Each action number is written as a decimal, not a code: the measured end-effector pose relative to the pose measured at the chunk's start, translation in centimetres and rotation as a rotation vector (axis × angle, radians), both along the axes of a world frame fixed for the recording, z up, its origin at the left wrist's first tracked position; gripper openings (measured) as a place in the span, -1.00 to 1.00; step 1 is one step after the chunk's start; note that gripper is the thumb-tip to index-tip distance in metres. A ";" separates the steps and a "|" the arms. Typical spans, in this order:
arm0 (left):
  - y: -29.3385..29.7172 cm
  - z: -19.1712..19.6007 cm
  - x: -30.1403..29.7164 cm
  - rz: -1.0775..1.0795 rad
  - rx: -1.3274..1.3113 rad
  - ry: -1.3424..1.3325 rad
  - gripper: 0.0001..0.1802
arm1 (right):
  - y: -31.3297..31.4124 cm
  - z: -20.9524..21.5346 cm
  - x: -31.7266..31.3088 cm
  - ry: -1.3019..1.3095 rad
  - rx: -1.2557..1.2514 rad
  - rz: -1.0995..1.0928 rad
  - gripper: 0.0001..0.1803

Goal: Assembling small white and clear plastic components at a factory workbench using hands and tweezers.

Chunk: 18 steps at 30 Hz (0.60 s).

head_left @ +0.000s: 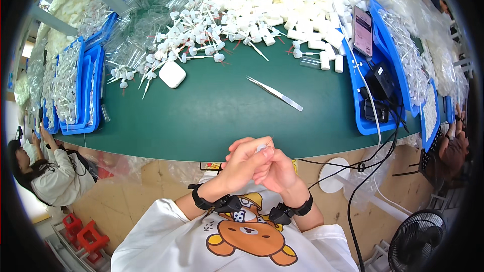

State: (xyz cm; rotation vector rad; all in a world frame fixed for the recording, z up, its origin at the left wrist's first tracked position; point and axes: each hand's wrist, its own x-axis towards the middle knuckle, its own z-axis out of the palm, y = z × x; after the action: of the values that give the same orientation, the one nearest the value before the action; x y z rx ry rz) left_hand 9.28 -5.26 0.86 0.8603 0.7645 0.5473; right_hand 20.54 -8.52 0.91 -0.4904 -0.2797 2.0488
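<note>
My left hand [243, 160] and my right hand [281, 172] are pressed together at the table's front edge, fingers folded over each other. A small pale spot shows between them near the left thumb; whether it is a held part or a fingernail, I cannot make out. Beyond them on the green table [201, 121] lies a pair of silver tweezers [276, 93], touched by neither hand. Further back is a heap of small white-headed stick parts [201, 30], some with thin red strands. White cylinders [302, 20] are piled beside them, and a white rounded case [172, 74] lies in front.
Blue trays [96, 90] of small parts stand at left. At right, a blue tray [360, 116] holds black devices, with a phone [362, 31] propped at it. Black cables [353, 196] hang over the edge. A fan [417, 242] stands lower right. Co-workers [60, 171] sit at both sides.
</note>
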 end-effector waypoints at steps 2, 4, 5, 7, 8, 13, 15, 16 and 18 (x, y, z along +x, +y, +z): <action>-0.1 -0.9 0.0 0.013 0.040 -0.018 -0.81 | -0.2 -0.3 0.1 -0.060 -0.054 -0.056 -0.40; 0.5 -1.1 -0.4 -0.074 0.004 -0.137 -0.77 | -0.3 -0.3 0.6 -0.101 -0.054 -0.037 -0.36; 0.9 -1.1 -0.6 -0.120 -0.014 -0.198 -0.75 | -0.2 -0.3 0.8 -0.145 -0.052 -0.019 -0.31; 1.5 -1.1 -0.7 -0.209 -0.048 -0.319 -0.68 | -0.2 -0.2 0.9 -0.135 -0.043 -0.030 -0.30; 1.5 -0.6 -0.6 -0.209 -0.048 -0.319 -0.68 | -0.2 -0.2 1.0 -0.127 -0.036 -0.040 -0.29; 1.1 0.3 0.3 -0.050 0.305 -0.112 -0.77 | -0.2 -0.5 1.0 -0.104 -0.030 -0.075 -0.26; 1.5 0.9 0.3 -0.101 0.149 -0.157 -0.71 | -0.3 -0.5 1.1 -0.101 -0.023 -0.088 -0.26; 1.6 1.1 0.2 -0.149 -0.008 -0.201 -0.63 | -0.3 -0.5 1.2 -0.087 -0.011 -0.096 -0.26; 1.5 0.6 0.0 -0.158 -0.031 -0.215 -0.63 | -0.2 -0.5 1.1 -0.070 0.002 -0.098 -0.26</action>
State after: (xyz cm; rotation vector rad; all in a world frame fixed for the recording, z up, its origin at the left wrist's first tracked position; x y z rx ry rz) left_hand 9.30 -3.73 1.44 0.8104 0.5037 0.4767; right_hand 21.67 -8.71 0.45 -0.5651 -0.2938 1.9384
